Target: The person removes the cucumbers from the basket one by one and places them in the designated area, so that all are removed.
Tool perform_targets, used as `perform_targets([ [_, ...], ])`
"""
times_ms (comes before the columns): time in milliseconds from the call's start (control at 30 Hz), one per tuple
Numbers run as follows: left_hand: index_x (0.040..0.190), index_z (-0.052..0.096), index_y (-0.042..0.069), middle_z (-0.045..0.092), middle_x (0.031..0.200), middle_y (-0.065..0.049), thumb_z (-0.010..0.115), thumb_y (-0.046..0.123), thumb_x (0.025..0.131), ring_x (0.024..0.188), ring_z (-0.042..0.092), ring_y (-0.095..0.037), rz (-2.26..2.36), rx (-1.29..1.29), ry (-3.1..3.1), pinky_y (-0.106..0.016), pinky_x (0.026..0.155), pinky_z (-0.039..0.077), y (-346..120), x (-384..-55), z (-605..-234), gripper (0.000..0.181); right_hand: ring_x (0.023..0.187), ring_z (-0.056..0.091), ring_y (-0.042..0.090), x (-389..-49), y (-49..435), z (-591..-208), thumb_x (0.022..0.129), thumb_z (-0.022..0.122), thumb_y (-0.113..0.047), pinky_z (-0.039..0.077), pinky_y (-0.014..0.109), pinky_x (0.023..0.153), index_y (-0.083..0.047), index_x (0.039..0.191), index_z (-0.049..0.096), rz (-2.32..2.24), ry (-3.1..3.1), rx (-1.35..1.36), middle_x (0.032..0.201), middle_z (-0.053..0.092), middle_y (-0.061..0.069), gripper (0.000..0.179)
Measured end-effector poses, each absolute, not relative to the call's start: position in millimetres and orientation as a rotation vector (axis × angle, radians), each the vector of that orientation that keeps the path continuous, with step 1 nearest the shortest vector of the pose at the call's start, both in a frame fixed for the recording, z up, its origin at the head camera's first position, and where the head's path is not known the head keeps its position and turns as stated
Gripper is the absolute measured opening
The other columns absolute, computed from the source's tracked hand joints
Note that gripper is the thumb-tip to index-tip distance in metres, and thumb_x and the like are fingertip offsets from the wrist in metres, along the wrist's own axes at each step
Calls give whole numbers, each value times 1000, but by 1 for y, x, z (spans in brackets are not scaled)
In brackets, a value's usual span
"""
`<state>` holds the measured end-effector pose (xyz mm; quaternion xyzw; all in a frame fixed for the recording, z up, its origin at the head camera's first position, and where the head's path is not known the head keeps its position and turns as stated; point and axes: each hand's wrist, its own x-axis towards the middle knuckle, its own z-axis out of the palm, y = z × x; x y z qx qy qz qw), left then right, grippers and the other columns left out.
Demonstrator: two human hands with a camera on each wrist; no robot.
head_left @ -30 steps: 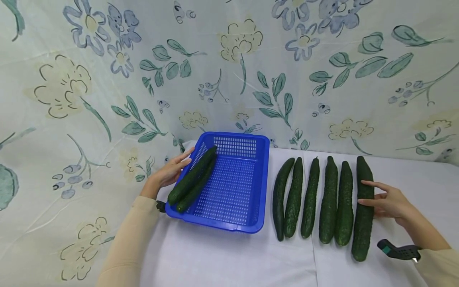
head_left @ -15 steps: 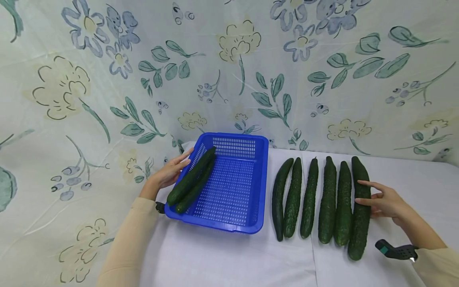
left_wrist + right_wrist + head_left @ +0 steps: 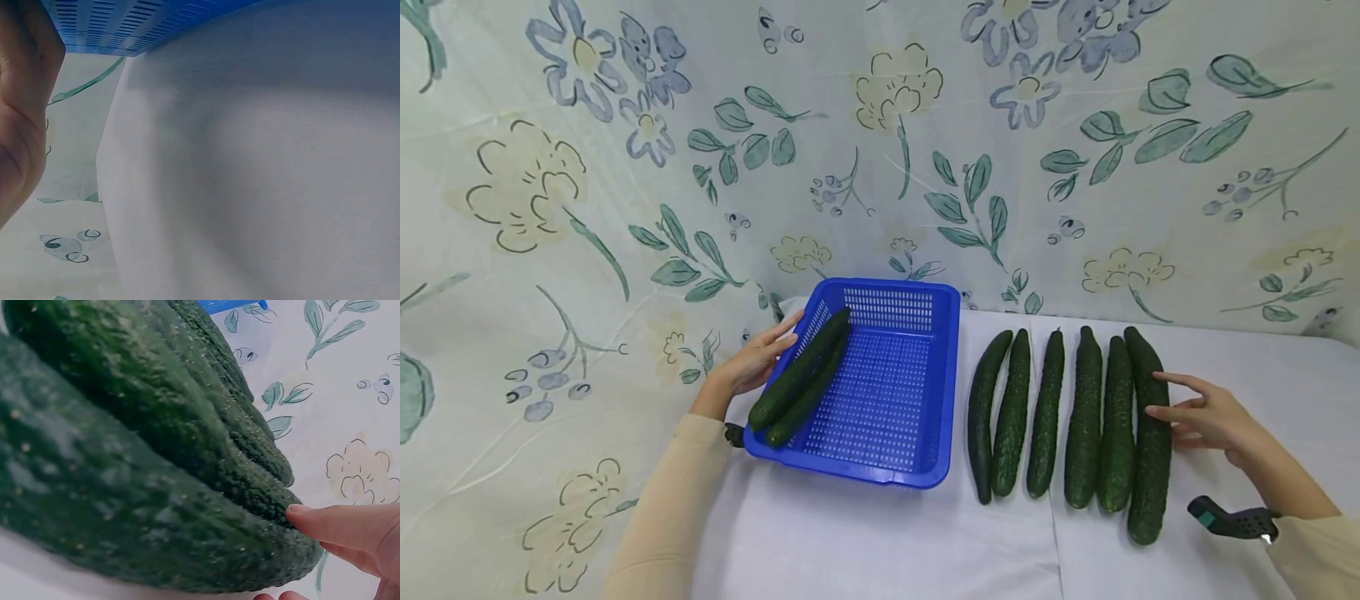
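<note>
My left hand [image 3: 754,358] lies along the left side of the blue plastic basket [image 3: 955,375], fingers extended against its rim. Two cucumbers [image 3: 805,367] lie side by side inside, along the basket's left wall. On the right, my right hand [image 3: 1213,417] reaches over the rightmost cucumber [image 3: 1150,483] with thumb and forefinger extended across it; in the right wrist view a fingertip [image 3: 297,509] is at the end of this cucumber. That cucumber rests against its neighbour [image 3: 1117,433], the last in a row of several cucumbers.
More cucumbers [image 3: 988,417] stand in line right of the basket on a white cloth [image 3: 880,542]. Behind the table hangs a flower-patterned curtain [image 3: 865,150]. Black straps [image 3: 1232,521] circle both wrists.
The rightmost cucumber has shifted left until it meets its neighbour, pushed by my right hand. That hand has since drawn slightly back right. The left hand and basket stay put.
</note>
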<state>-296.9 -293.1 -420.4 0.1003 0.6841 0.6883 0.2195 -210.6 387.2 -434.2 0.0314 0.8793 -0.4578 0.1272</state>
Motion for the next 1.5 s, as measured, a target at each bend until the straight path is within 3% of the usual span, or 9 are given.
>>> perform_targets([
  [267, 160, 21, 31, 45, 145, -16, 42, 28, 109, 103, 68, -18, 1900, 267, 1905, -31, 81, 57, -294, -297, -421, 56, 82, 64, 27, -215, 385, -417, 99, 65, -30, 60, 43, 68, 12, 150, 15, -1268, 2638, 61, 109, 54, 38, 82],
  [533, 160, 23, 32, 47, 144, -15, 42, 28, 109, 102, 67, -17, 1915, 248, 1888, -30, 80, 58, -294, -297, -421, 55, 77, 65, 16, -221, 368, -395, 100, 63, -29, 61, 39, 67, 10, 151, 20, -1333, 2714, 10, 117, 51, 42, 78],
  [767, 160, 22, 32, 50, 141, -14, 42, 28, 109, 102, 68, -17, 1901, 267, 1902, -29, 79, 58, -294, -299, -421, 55, 76, 67, 12, -231, 344, -377, 100, 63, -27, 60, 36, 67, 9, 152, 22, -1498, 2656, -40, 122, 51, 36, 76],
  [833, 160, 21, 32, 51, 141, -13, 42, 28, 109, 101, 69, -17, 1900, 272, 1902, -28, 78, 58, -294, -298, -421, 56, 77, 68, 12, -234, 337, -372, 100, 63, -26, 60, 36, 68, 6, 153, 25, -1550, 2618, -69, 118, 56, 27, 72],
  [967, 160, 22, 32, 51, 141, -14, 43, 28, 109, 99, 69, -17, 1896, 271, 1913, -28, 76, 58, -294, -297, -421, 56, 79, 69, 13, -239, 321, -363, 100, 63, -21, 60, 38, 70, -8, 148, 37, -1665, 2507, -115, 103, 62, -5, 56],
  [1033, 160, 23, 33, 51, 141, -14, 44, 29, 108, 98, 69, -18, 1897, 261, 1918, -28, 76, 58, -294, -297, -421, 56, 81, 69, 13, -242, 314, -359, 100, 63, -19, 60, 39, 72, -11, 146, 38, -1707, 2455, -137, 97, 62, -13, 53],
  [1300, 160, 21, 31, 50, 142, -14, 44, 28, 109, 100, 68, -18, 1896, 276, 1914, -31, 78, 58, -294, -298, -422, 57, 85, 70, 14, -251, 281, -345, 99, 65, -22, 60, 39, 76, -4, 150, 33, -1717, 2394, -158, 108, 59, 2, 63],
  [1500, 161, 19, 30, 49, 143, -14, 43, 27, 109, 103, 68, -18, 1903, 300, 1901, -31, 80, 58, -296, -299, -423, 57, 87, 70, 15, -255, 253, -334, 101, 62, -23, 59, 40, 80, 1, 153, 27, -1724, 2337, -211, 127, 50, 24, 67],
])
